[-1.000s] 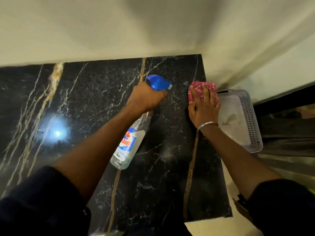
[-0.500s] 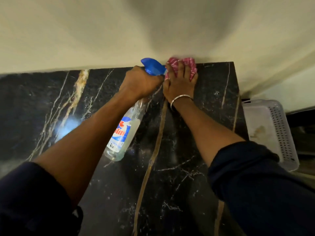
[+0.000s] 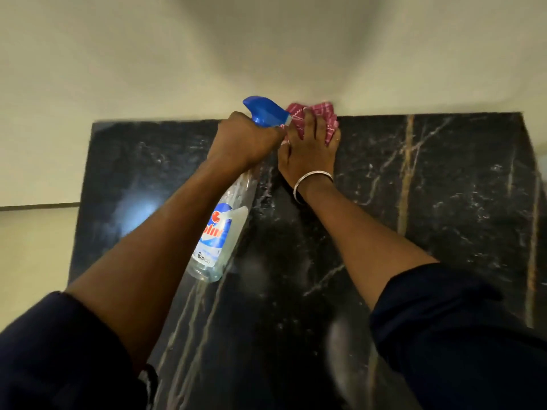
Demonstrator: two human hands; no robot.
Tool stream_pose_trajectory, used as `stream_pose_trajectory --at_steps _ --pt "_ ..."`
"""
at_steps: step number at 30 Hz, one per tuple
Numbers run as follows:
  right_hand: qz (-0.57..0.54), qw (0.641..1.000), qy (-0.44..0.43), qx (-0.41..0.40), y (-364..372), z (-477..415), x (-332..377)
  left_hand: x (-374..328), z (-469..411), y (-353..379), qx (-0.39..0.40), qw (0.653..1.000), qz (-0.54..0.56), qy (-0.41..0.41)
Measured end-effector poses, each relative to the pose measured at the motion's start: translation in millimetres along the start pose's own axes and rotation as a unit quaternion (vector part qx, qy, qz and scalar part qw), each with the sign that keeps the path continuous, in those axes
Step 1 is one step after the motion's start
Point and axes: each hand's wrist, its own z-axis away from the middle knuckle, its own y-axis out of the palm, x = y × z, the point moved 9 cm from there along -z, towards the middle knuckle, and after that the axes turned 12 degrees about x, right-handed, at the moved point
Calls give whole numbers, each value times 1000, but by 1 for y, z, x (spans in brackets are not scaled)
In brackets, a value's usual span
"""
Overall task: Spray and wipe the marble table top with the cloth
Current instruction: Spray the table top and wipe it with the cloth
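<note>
The black marble table top (image 3: 444, 187) with pale and golden veins fills the lower half of the view. My left hand (image 3: 242, 140) grips the neck of a clear spray bottle (image 3: 220, 235) with a blue trigger head, held tilted over the marble. My right hand (image 3: 307, 143) lies flat with spread fingers on a red checked cloth (image 3: 327, 113), pressing it against the marble at the far edge by the wall. The two hands touch side by side. Most of the cloth is hidden under my fingers.
A cream wall (image 3: 266, 54) rises directly behind the table's far edge. The table's left edge (image 3: 83, 187) drops to a pale floor. A bright light reflection (image 3: 139, 211) shows on the marble at the left.
My right hand has slid the cloth leftward along the far edge of the marble, and my left hand with the bottle moved along with it. The white basket has left the view.
</note>
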Motion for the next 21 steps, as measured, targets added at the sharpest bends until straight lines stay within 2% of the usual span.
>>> stream_pose_trajectory --at_steps 7,14,21 --pt "14 1000 -15 -5 14 -7 130 102 9 -110 -8 999 29 -25" --pt "24 997 -70 24 31 -5 269 168 22 -175 -78 992 95 -35" --pt "57 989 -123 58 37 -2 322 184 32 -199 -97 989 95 -61"
